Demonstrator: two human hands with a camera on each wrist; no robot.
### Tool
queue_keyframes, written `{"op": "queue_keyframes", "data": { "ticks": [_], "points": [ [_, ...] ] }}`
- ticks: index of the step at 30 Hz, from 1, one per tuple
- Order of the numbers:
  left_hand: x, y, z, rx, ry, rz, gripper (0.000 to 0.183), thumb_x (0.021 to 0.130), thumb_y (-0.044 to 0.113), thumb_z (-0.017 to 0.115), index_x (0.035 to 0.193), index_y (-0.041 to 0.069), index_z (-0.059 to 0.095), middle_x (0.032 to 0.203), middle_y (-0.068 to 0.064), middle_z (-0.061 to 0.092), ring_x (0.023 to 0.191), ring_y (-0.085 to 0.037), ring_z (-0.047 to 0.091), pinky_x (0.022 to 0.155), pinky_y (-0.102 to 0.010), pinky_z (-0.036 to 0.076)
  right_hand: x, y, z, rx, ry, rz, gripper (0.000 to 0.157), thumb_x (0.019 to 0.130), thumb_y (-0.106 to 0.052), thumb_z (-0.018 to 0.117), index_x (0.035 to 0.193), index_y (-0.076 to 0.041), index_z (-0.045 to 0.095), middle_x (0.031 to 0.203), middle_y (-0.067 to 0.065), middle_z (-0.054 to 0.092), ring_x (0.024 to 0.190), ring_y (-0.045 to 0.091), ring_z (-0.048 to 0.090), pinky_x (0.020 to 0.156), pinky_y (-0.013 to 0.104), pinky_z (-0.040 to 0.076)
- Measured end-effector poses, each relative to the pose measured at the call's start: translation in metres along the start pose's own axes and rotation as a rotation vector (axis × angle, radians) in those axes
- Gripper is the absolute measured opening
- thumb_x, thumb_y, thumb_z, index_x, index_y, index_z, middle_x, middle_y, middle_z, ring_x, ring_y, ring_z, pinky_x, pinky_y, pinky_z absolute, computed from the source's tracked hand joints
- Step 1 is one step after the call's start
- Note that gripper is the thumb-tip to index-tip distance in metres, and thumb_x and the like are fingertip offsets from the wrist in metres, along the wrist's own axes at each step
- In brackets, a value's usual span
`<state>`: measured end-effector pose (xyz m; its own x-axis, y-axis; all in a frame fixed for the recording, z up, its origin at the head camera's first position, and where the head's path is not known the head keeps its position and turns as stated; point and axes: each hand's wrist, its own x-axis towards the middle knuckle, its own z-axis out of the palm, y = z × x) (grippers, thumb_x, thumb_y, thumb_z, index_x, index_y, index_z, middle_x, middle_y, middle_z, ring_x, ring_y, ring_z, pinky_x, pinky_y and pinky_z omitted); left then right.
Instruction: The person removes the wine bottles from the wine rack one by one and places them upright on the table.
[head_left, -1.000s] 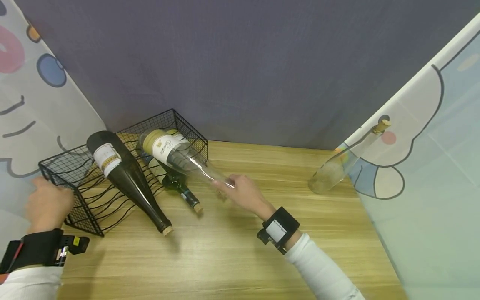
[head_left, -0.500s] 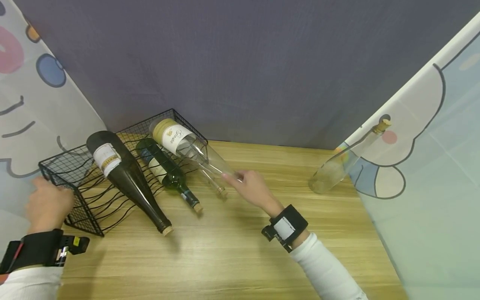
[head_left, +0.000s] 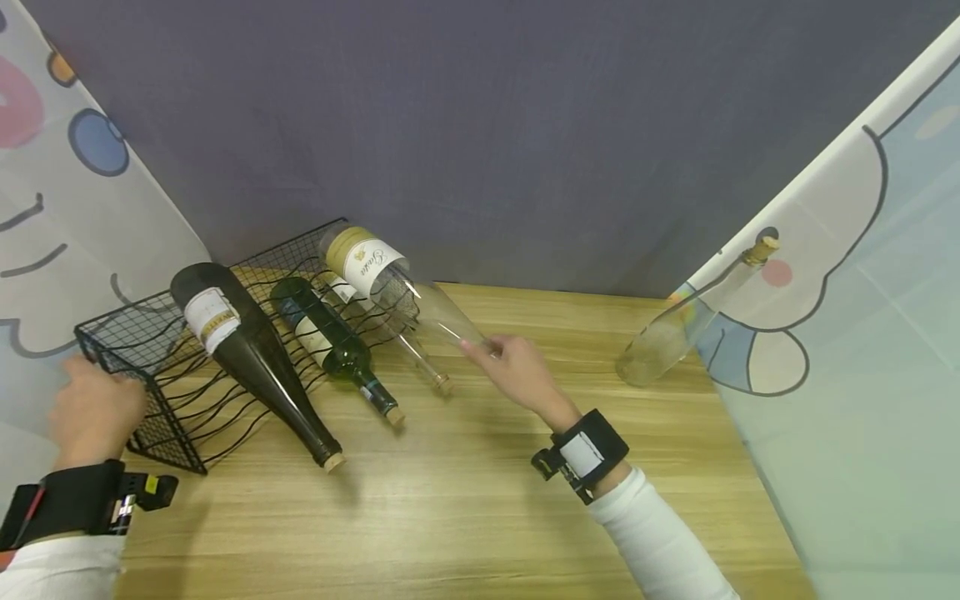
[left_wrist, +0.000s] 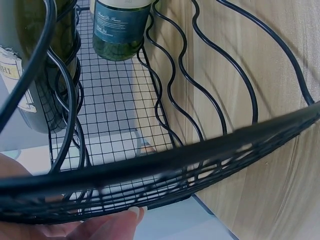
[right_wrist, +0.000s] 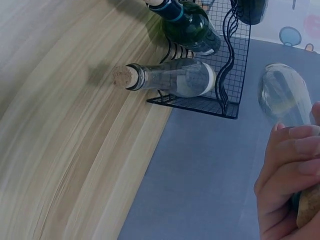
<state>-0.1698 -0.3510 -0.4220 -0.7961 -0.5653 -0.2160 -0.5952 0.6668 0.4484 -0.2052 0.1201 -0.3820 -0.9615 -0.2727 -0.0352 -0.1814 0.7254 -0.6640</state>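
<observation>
My right hand grips the neck of a clear wine bottle with a white and gold label. The bottle slants above the right end of a black wire wine rack, base toward the back wall. In the right wrist view its cork shows below the curled fingers. My left hand holds the rack's left end, fingertips under the wire rim. On the rack lie a dark brown bottle, a green bottle and another clear bottle, their corked necks pointing forward.
A clear corked bottle stands at the right of the wooden table, near the printed side panel. Behind the table rises a grey wall. Another printed panel borders the left side.
My right hand has carried the clear bottle to the right and slightly back, uncovering the green bottle and the clear one lying on the rack. The left hand has stayed on the rack's end.
</observation>
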Motion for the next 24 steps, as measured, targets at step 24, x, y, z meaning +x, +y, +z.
{"op": "queue_keyframes", "data": {
  "ticks": [24],
  "points": [
    [0.002, -0.002, 0.000, 0.022, -0.004, 0.004, 0.060, 0.096, 0.015, 0.025, 0.140, -0.023, 0.011, 0.112, -0.055, 0.039, 0.097, -0.068, 0.045, 0.071, -0.065, 0.042, -0.002, 0.020, -0.020, 0.027, 0.110, -0.022, 0.044, 0.098, -0.044, 0.055, 0.067, -0.013, 0.053, 0.056, -0.005, 0.041, 0.049, 0.011, 0.036, 0.049, 0.025, 0.032]
  ]
}}
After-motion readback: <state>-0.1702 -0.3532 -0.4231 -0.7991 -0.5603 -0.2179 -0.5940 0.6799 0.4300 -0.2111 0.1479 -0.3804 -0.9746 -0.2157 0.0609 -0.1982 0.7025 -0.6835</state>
